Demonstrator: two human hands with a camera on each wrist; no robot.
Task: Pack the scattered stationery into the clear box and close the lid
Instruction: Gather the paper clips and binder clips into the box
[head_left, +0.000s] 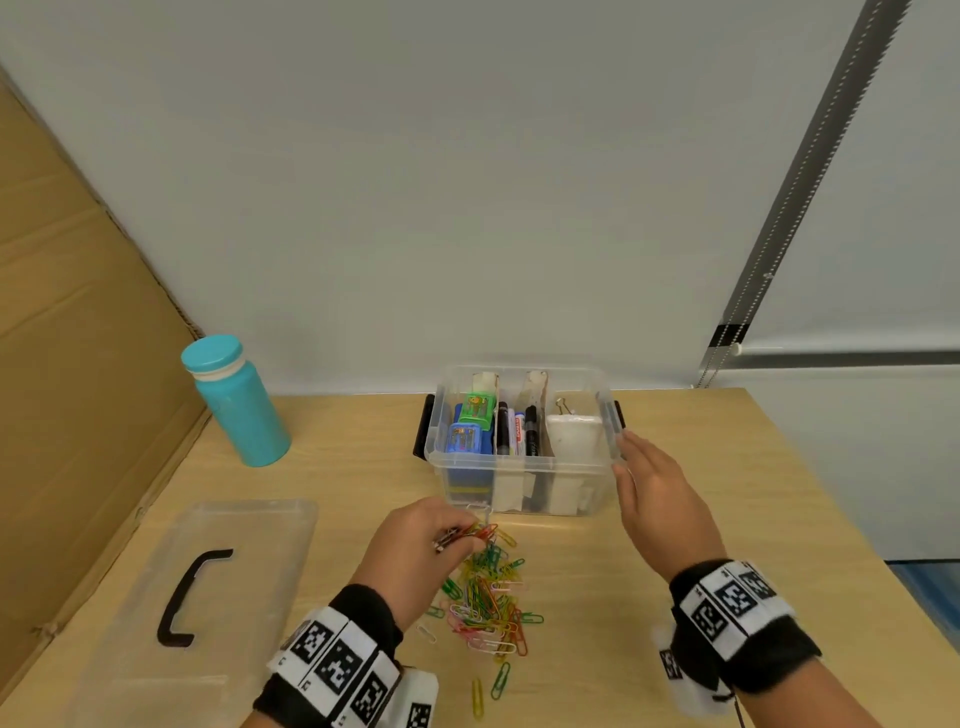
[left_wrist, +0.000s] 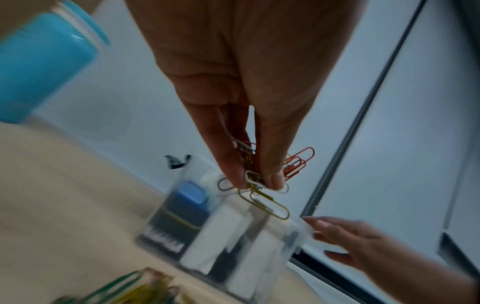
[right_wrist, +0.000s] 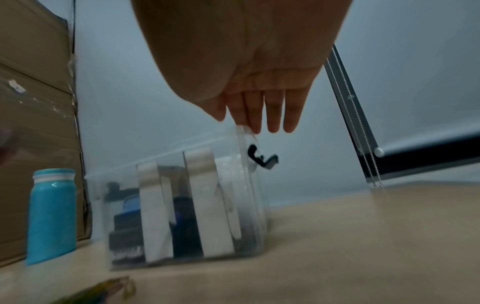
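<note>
Left hand (head_left: 415, 545) pinching bunch of paper clips (left_wrist: 262, 181), lifted just above loose clip pile (head_left: 488, 603) on table (head_left: 727, 519), in front of clear box (head_left: 519, 483). Right hand (head_left: 660, 499) flat, fingers (right_wrist: 272, 111) straight, touching box's right rim. Box open, part-filled. Lid (head_left: 208, 597) lying on table at left, well apart.
</note>
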